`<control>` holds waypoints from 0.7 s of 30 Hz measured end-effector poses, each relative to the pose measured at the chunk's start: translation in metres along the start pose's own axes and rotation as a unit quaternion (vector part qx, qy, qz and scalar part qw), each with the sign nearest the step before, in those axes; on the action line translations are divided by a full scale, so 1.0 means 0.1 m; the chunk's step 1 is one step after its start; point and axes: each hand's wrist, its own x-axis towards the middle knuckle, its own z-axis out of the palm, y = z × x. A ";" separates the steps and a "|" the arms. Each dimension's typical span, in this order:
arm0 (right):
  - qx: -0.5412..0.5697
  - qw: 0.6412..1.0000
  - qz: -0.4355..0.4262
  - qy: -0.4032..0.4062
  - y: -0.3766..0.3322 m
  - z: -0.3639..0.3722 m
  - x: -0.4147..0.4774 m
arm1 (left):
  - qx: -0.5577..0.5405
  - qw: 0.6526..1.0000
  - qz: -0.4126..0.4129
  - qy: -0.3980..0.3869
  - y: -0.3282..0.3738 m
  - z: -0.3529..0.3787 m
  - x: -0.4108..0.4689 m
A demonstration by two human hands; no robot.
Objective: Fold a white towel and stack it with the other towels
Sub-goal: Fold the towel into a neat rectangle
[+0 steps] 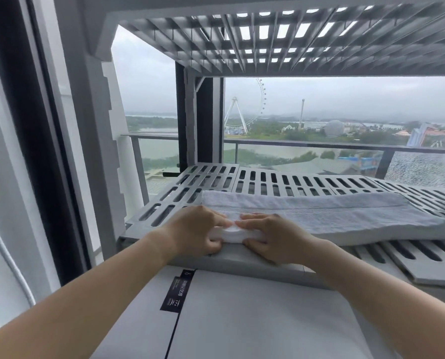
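Towel [332, 216] beneath left hand [192, 231], right hand [273, 237]

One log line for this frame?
white towel: on slatted shelf | left hand: pinches its left end | right hand: same

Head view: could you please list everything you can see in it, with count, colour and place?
lower shelf: one, grey, slatted, centre
upper shelf: one, grey, slatted, overhead
towel: one, white, folded, on the lower shelf
surface: one, white, in front, below the lower shelf
label: one, black, on the surface
railing: one, grey, outside behind the shelves
Ferris wheel: one, white, far outside
left hand: one, gripping the towel's left end
right hand: one, gripping that end beside it
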 end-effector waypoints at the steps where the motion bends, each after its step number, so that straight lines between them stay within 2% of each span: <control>1: -0.014 1.000 0.002 0.000 -0.04 0.00 0.02 | -0.001 1.000 -0.003 -0.001 0.01 0.00 0.01; 3: -0.030 0.999 -0.013 -0.009 -0.12 0.02 0.03 | 0.009 1.000 -0.001 0.012 0.02 -0.01 0.02; 5: 0.000 1.000 -0.025 -0.016 -0.14 -0.02 0.03 | 0.008 0.999 0.001 0.047 0.01 -0.01 0.02; 7: 0.060 0.998 0.006 -0.003 -0.06 -0.13 0.06 | -0.009 0.998 0.002 0.069 -0.01 0.01 0.01; 9: 0.060 0.998 0.036 -0.002 0.07 -0.22 0.10 | -0.025 0.997 0.001 0.078 -0.02 0.04 -0.02; 12: -0.041 0.989 0.054 -0.128 0.14 -0.13 0.08 | -0.041 0.996 -0.001 0.082 -0.04 0.04 -0.04; 14: -0.074 0.983 0.047 -0.161 0.13 0.00 0.04 | -0.048 0.995 -0.014 0.087 -0.07 0.03 -0.06; 16: -0.019 0.988 0.049 -0.142 0.14 -0.02 0.06 | -0.062 0.992 -0.040 0.101 -0.11 0.02 -0.08; 18: 0.075 0.993 0.053 -0.072 0.16 -0.12 0.15 | -0.066 0.990 -0.071 0.103 -0.13 0.02 -0.10; 20: 0.059 0.995 0.074 -0.033 0.19 -0.14 0.20 | -0.070 0.987 -0.100 0.100 -0.16 0.02 -0.10; 21: 0.015 0.995 0.087 -0.053 0.20 -0.10 0.21 | -0.073 0.986 -0.114 0.100 -0.16 0.02 -0.10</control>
